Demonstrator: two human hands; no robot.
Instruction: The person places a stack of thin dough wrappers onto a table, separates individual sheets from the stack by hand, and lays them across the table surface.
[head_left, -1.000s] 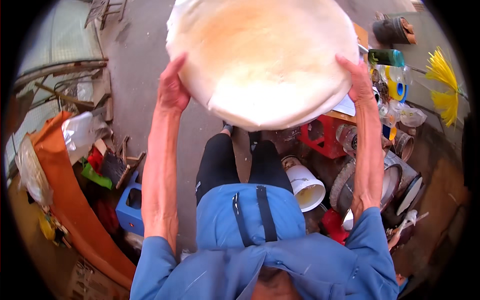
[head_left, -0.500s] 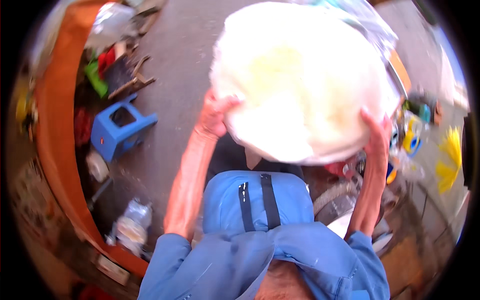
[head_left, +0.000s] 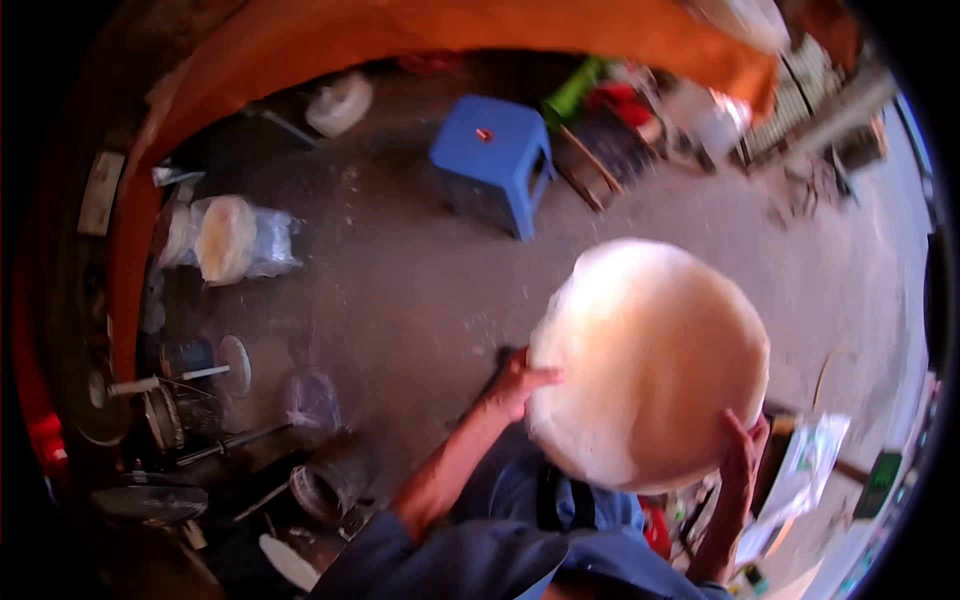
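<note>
Both hands grip a large, round, pale stack of thin sheets (head_left: 645, 365), whose surface curves a little and whose rim is uneven. My left hand (head_left: 522, 385) holds it at the left edge, thumb on top. At the lower right edge, my right hand (head_left: 741, 448) has its thumb over the top as well. The fingers beneath are hidden. The stack is held out in front of my body, above the floor. On the floor at the left, a similar pale round stack (head_left: 225, 240) lies partly in clear plastic.
Ahead stands a blue plastic stool (head_left: 485, 150); an orange sheet (head_left: 450, 28) spans the far side. Metal tools and a cylindrical container (head_left: 325, 485) crowd the lower left. Clear plastic packaging (head_left: 805, 470) lies right of my right hand. The floor (head_left: 380, 300) is grey-brown.
My view has swung left, bringing the stool and the wrapped round stack toward the middle. Both hands still hold the pale stack, which now appears lower and smaller in view.
</note>
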